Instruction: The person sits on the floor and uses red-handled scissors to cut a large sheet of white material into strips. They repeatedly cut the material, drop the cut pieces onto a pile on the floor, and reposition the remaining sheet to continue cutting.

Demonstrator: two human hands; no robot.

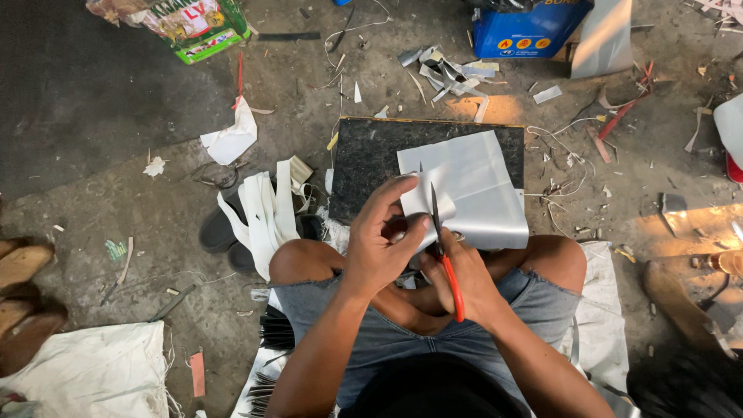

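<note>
Left grip (pixel 381 246) on one sheet (pixel 472 190) — one scissors (pixel 445 255)

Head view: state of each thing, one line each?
left hand: gripping the near edge of the white sheet
right hand: closed on the scissors
scissors: red-handled, blades up, cutting into the sheet
white sheet: flat on the dark board, partly cut
dark board: flat on the floor
white strips: cut, piled beside the knee

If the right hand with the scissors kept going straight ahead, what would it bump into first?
Probably the grey sheet: the right hand aims the scissors up into it, where the left hand pinches its edge. Depth is unclear.
</note>
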